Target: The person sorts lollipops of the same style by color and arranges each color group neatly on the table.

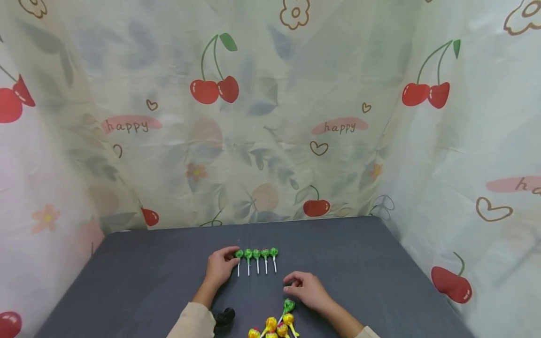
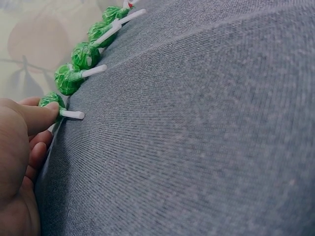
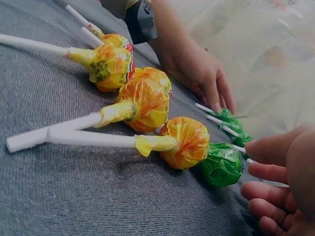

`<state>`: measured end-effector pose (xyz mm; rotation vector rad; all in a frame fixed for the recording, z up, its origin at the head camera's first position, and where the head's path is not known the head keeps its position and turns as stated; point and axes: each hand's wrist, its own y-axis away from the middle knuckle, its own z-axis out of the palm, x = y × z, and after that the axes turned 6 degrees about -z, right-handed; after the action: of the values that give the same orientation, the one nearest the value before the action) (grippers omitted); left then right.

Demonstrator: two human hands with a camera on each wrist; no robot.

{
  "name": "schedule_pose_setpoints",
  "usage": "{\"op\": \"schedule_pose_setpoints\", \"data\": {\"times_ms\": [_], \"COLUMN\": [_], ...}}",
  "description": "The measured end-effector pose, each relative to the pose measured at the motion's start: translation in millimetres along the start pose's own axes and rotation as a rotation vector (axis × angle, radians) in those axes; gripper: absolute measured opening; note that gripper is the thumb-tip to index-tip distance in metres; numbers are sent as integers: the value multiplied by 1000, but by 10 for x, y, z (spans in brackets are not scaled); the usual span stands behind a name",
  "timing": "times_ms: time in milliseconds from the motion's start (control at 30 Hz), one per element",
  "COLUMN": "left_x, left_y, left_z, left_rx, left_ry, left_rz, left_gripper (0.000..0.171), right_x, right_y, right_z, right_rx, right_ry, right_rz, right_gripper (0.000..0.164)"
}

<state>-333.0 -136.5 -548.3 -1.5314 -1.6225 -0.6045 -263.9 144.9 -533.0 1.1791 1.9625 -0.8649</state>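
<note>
At the far middle of the table, several green-wrapped lollipops (image 1: 257,254) lie side by side in a row, sticks toward me. My left hand (image 1: 220,267) pinches the head of the leftmost green lollipop (image 2: 52,100) between thumb and finger. Its white stick points out past the thumb in the left wrist view. My right hand (image 1: 308,289) hovers with loosely bent fingers and holds nothing. Just below that hand lies a single green lollipop (image 3: 222,165), apart from the row. Against it rests a yellow-orange lollipop (image 3: 184,142), one of several in a loose pile.
More yellow lollipops (image 1: 271,324) are heaped at the front edge of the head view, partly cut off. A black object (image 1: 225,317) sits by the left wrist. Dark grey cloth (image 1: 160,277) covers the table, and a printed curtain (image 1: 262,117) encloses the back and sides.
</note>
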Motion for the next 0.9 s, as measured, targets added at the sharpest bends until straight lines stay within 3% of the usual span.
{"op": "schedule_pose_setpoints", "data": {"times_ms": [267,433,900], "left_x": [-4,4,4], "left_y": [2,-1,4], "left_z": [4,6,7], "left_rx": [11,8,9], "left_ry": [1,3,-3], "left_rz": [10,5,-4], "left_gripper": [27,27,27], "right_x": [-4,-14,-75], "right_y": [39,54,70], "right_z": [-6,-18,-105], "right_rx": [-30,-65,-254], "right_ry": [-27,29,97], "right_rz": [8,-16,-45], "right_gripper": [18,17,25]}}
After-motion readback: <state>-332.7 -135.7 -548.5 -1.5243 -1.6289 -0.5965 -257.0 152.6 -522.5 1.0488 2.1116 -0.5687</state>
